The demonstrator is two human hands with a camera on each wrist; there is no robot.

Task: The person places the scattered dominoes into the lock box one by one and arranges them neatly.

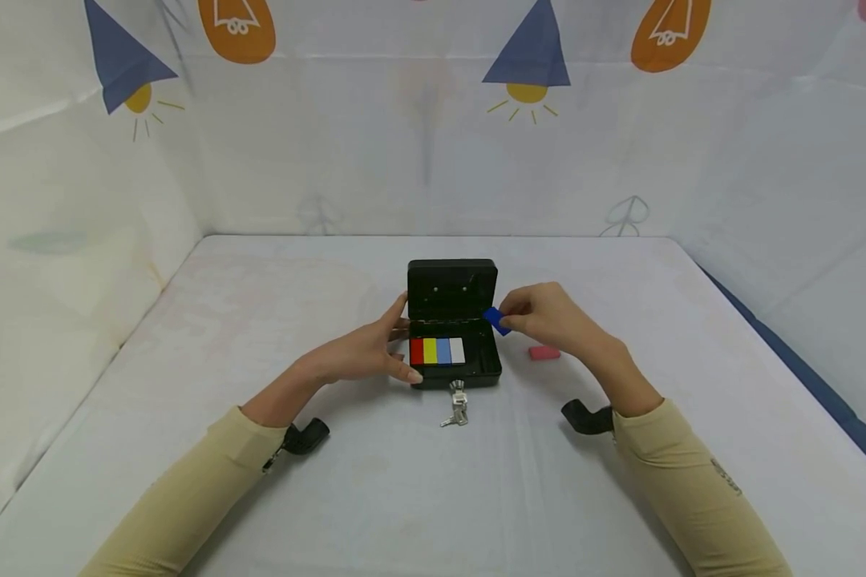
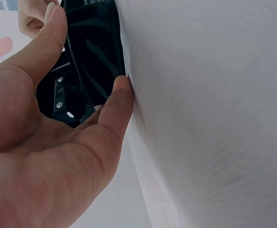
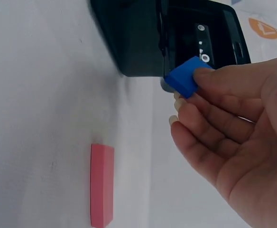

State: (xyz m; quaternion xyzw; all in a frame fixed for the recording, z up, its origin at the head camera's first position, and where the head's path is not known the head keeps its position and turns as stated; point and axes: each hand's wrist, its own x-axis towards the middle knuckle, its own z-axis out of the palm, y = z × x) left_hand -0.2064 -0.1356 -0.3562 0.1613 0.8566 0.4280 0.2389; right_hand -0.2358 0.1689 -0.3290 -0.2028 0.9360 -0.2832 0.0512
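A black metal cash box (image 1: 483,349) stands on the table with its lid raised. Red, yellow, light blue and white blocks (image 1: 436,351) lie side by side in it, toward its left. My left hand (image 1: 357,353) grips the box's left side, thumb at the front corner and fingers spread back toward the lid. Between thumb and fingertips my right hand (image 1: 552,316) pinches a dark blue block (image 3: 186,76), held tilted by the box's right edge near the hinge. A pink block (image 3: 100,185) lies on the table below that hand.
Keys (image 1: 458,406) hang from the lock at the box's front and lie on the white table (image 1: 404,481). Black wrist cameras (image 1: 588,417) jut inward from both sleeves. A white patterned cloth (image 1: 375,144) closes off the back and sides.
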